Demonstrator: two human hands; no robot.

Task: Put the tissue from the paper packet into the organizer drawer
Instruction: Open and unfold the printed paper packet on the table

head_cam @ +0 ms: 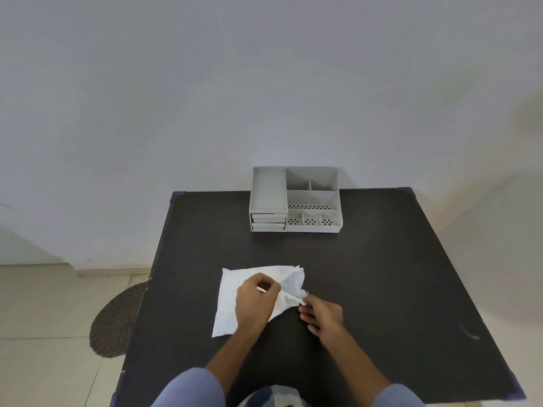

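A white paper packet (232,298) lies flat on the black table (382,289), near its front middle, with its right end torn and crumpled. My left hand (254,304) rests on the packet, fingers pinched at that right end. My right hand (323,317) sits just to the right and pinches a small white strip of tissue (295,299) that sticks out of the packet. The grey organizer (295,199) stands at the table's far edge against the wall. Its two small drawers (269,222) at the lower left are pushed in.
The organizer's top has several open compartments, some with perforated floors. A white wall rises right behind it. To the left of the table, on the tiled floor, lies a round dark woven mat (117,321). The table's near right part is bare black surface.
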